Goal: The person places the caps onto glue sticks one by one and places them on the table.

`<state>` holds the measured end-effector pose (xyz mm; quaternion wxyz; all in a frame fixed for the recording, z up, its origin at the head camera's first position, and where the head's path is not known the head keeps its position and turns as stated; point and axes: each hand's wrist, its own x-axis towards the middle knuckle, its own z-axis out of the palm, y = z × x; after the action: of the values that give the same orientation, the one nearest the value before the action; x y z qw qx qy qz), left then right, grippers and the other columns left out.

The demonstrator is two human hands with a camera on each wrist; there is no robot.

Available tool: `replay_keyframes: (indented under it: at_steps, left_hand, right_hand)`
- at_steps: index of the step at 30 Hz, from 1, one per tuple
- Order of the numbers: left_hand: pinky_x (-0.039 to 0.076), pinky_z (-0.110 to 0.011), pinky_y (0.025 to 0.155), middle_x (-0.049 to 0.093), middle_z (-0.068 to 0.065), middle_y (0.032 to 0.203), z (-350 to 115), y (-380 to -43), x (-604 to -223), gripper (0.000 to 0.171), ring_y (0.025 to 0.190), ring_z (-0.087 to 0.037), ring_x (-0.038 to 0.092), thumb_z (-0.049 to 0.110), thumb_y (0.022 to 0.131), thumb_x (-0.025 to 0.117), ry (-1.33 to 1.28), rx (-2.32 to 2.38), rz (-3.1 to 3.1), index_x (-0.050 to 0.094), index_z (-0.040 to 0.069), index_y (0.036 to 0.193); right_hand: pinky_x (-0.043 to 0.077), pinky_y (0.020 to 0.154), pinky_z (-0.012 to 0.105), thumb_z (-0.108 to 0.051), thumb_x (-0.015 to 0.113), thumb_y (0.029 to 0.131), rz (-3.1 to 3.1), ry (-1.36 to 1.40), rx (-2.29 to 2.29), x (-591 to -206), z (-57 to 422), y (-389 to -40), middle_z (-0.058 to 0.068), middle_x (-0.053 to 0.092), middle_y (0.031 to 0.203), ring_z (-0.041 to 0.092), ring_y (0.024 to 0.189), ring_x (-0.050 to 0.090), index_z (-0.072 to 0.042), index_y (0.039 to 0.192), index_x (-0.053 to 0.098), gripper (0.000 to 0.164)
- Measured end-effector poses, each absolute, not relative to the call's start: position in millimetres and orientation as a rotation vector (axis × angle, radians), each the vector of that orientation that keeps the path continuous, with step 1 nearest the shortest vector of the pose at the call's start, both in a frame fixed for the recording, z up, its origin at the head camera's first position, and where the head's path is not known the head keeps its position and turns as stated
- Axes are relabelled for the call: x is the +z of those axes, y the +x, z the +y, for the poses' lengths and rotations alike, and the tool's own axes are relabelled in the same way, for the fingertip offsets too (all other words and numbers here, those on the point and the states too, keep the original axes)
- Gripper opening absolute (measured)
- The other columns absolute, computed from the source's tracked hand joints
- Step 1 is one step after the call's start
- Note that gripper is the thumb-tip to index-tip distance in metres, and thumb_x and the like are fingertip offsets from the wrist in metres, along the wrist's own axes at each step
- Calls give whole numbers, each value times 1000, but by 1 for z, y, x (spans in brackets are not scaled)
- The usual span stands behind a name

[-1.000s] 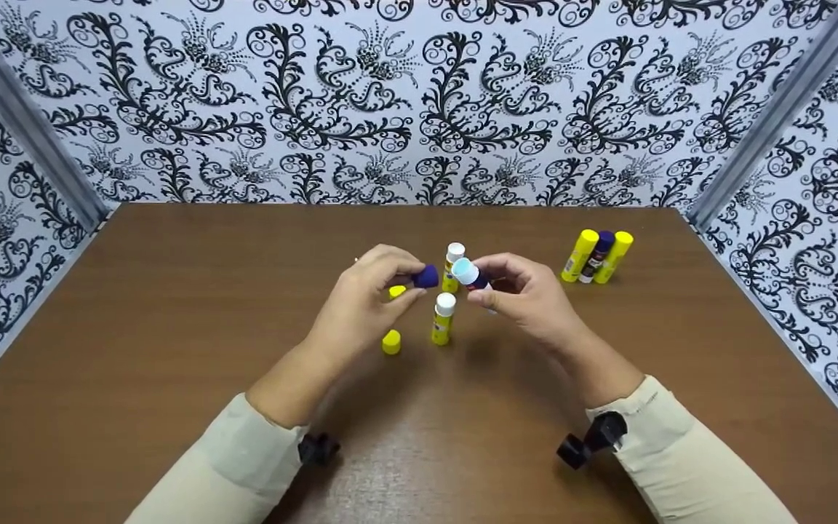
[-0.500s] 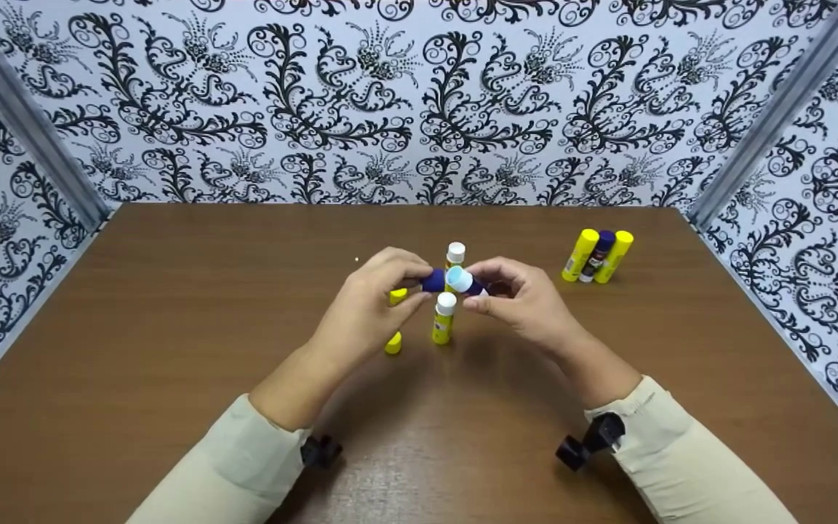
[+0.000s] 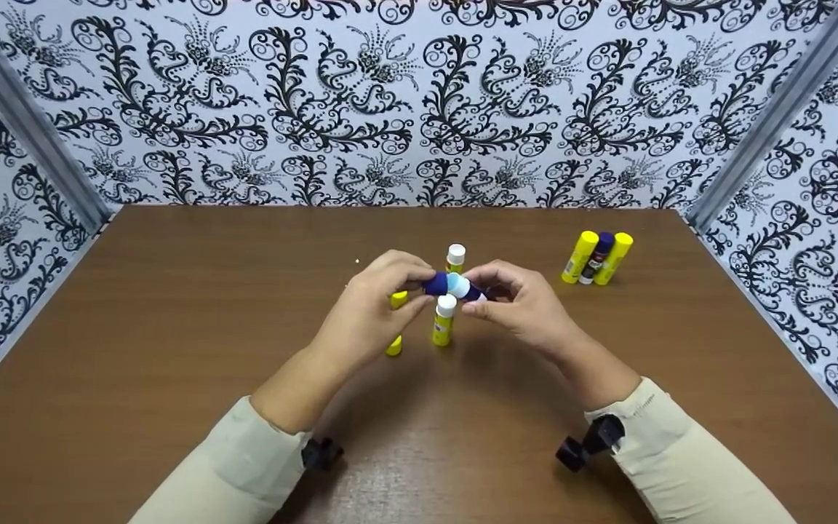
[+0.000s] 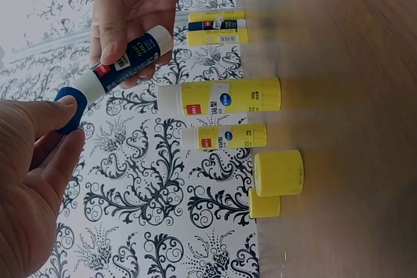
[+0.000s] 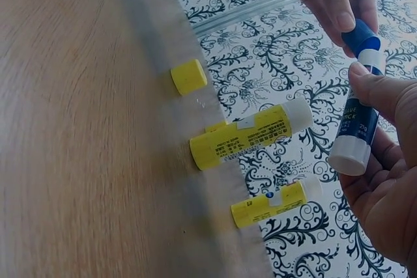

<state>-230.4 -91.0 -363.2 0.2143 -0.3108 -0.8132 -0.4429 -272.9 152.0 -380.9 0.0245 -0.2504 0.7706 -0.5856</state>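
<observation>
- 1 brown worktop (image 3: 172, 378)
- 2 hands: left hand (image 3: 361, 309) has its fingers pinching the 1 blue cap (image 5: 361, 38), right hand (image 3: 524, 306) has its fingers round the blue glue stick (image 4: 140, 52)
- 3 capped sticks (image 3: 597, 258) close together far right, 2 yellow, 1 dark blue
- that blue glue stick, just 1, is up above the worktop, long axis slanted, white end aimed up-left at the cap
- 2 yellow sticks (image 4: 228, 97), white tops, standing upright
- 2 yellow caps (image 4: 280, 172) left of those
</observation>
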Motion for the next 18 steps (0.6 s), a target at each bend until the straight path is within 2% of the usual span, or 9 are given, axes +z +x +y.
replay_keyframes:
  at_steps: [10,18]
  left_hand:
    - [59,-22,97,69,-9,116,-91,-230,-363,28,107,-19,70,-1,88,79,-864,-1184,-2294,74,-1,115]
    - [61,-24,95,69,-10,118,-91,-230,-365,29,107,-21,71,-2,88,79,-869,-1126,-2330,74,-1,117]
  right_hand:
    - [58,82,23,-9,85,86,2429,-843,-1776,-381,151,-271,7,68,107,24,97,64,-10,115,76,30]
    - [59,89,25,-7,84,86,2449,-915,-1760,-382,151,-271,9,69,110,23,103,66,-8,117,78,31]
